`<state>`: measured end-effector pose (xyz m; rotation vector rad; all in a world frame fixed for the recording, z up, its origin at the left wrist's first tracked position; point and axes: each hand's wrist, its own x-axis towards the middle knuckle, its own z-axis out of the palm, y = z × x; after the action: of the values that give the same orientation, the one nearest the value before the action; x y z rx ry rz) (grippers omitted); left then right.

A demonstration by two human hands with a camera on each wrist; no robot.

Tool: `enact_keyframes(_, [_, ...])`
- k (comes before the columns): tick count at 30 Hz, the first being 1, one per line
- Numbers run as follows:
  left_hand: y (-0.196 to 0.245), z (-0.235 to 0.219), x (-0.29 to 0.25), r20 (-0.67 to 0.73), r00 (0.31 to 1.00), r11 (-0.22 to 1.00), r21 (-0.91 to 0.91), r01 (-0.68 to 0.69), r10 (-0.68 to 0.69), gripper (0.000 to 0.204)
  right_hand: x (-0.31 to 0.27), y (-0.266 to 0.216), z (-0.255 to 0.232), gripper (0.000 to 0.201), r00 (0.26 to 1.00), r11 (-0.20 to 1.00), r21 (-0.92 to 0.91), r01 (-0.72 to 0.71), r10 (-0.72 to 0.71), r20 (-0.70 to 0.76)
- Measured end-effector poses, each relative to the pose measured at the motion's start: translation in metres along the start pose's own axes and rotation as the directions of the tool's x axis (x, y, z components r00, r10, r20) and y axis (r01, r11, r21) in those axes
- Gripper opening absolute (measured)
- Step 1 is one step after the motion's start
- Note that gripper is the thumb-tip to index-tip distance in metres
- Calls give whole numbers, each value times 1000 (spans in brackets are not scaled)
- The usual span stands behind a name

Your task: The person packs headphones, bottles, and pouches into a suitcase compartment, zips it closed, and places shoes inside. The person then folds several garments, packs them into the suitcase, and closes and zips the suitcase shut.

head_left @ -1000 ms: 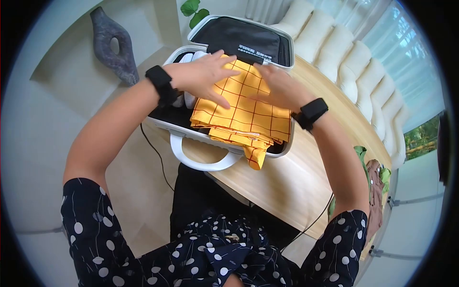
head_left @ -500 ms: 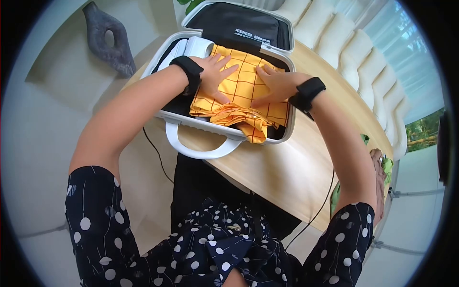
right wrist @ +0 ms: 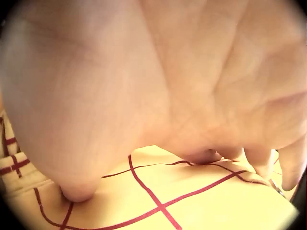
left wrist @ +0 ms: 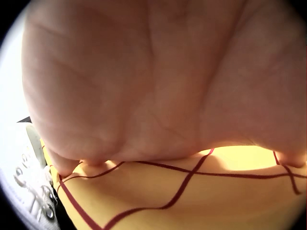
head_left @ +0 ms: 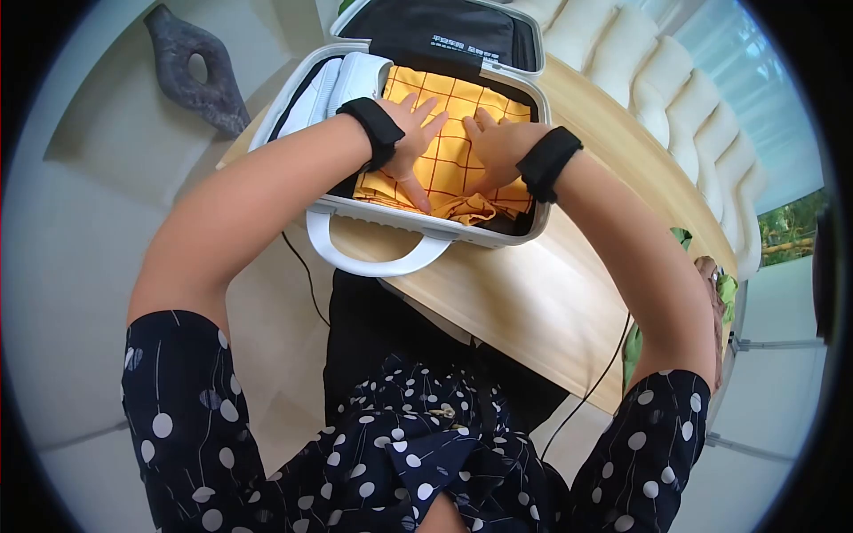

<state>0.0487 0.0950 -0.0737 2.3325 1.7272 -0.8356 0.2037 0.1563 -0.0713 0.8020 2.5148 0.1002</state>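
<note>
A folded yellow garment (head_left: 451,133) with dark red grid lines lies in an open white suitcase (head_left: 493,236). My left hand (head_left: 411,142) presses its left part with fingers spread and thumb toward the front. On the right part, my right hand (head_left: 506,153) presses down, fingertips pointing away from me. Both wrist views show fingertips denting the yellow cloth (left wrist: 230,201) under the palms. White lace-up shoes (head_left: 357,78) sit along the case's left side, beside the garment. One shoe (left wrist: 31,177) shows its eyelets and laces in the left wrist view. A bunched fold (head_left: 471,210) lies inside the front rim.
The case's black-lined lid (head_left: 426,35) stands open at the back. Its white handle (head_left: 378,266) sticks out over the front of the wooden table (head_left: 524,293). Brown and green cloths (head_left: 711,284) lie at the far right. A grey sculpture (head_left: 197,71) stands to the left.
Both hands have come down from above the garment and now press on it. The corner that hung over the front rim is now inside the case. The whole scene has shifted upward in view.
</note>
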Motion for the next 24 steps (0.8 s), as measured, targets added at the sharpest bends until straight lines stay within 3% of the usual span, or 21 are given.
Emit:
enact_keyframes(1, [1,0,-1,15,1000,1000,-7,9,-9,143,-1,1,-3,105,1000,1000,-3,2,-2,-3])
enact_keyframes(5, [3,1,-2,15,999,999,-10,30,-30,144,-31,-3,-48,109,928,981,185,-61,-12,373])
enact_keyframes(6, [3,1,-1,17,1000,1000,-9,26,-26,144,-32,-2,-36,109,927,980,188,-63,-12,375])
enact_keyframes(8, [2,0,1,18,1000,1000,-13,26,-26,145,-32,4,3,98,987,987,-31,160,-159,16])
enact_keyframes(9, [2,0,1,28,999,999,-7,37,-36,146,-32,-1,14,95,990,989,-78,129,-134,-50])
enact_keyframes(14, [2,4,1,2,999,999,11,34,-34,145,-32,-6,16,104,990,993,-72,92,-99,-101])
enact_keyframes(16, [0,10,7,-47,999,1000,18,1,0,142,-31,-5,15,97,995,997,-5,80,-81,-67])
enact_keyframes(18, [-4,23,14,-126,992,994,112,3,11,141,-24,2,28,87,980,990,45,131,-123,-154])
enact_keyframes(20, [-8,24,15,-135,990,992,125,-23,40,140,-17,10,29,76,988,969,193,153,-145,-55])
enact_keyframes(24, [-3,3,10,5,1000,999,37,21,-21,137,-93,17,21,65,866,901,363,239,-29,-498])
